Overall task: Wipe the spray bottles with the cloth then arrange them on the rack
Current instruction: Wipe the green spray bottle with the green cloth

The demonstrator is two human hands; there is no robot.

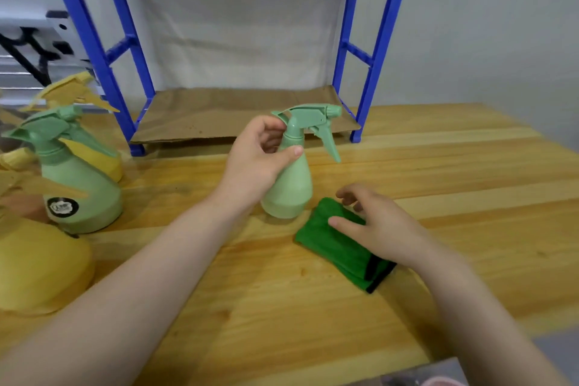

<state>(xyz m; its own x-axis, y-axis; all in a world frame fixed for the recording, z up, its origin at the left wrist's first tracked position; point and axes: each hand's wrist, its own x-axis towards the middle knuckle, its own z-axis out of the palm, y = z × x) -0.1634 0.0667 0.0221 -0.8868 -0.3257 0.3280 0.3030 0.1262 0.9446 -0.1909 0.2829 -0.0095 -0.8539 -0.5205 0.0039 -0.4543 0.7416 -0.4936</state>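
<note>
- Head view is looking down on a wooden table, with a blue rack standing at its far edge.
- The left hand is gripping a pale green spray bottle around its neck, thumb curled across the front and fingers wrapped behind, just under the trigger head.
- That bottle is standing upright on the table in front of the rack, its nozzle and trigger pointing to the right.
- The right hand is resting on a folded green cloth, fingers loosely spread and only slightly bent, not closing on the fabric.
- The cloth is lying flat on the table just right of the bottle's base, its near corner showing a black edge; whether cloth and bottle are touching cannot be told.
- The rack's lower shelf is lined with brown cardboard, lying directly behind the held bottle.
- At the left edge, a second green spray bottle with a round black label is standing on the table, well apart from both hands.
- Yellow spray bottles are crowding around it: one behind it, and a large one nearest the camera, partly cut off by the frame.
</note>
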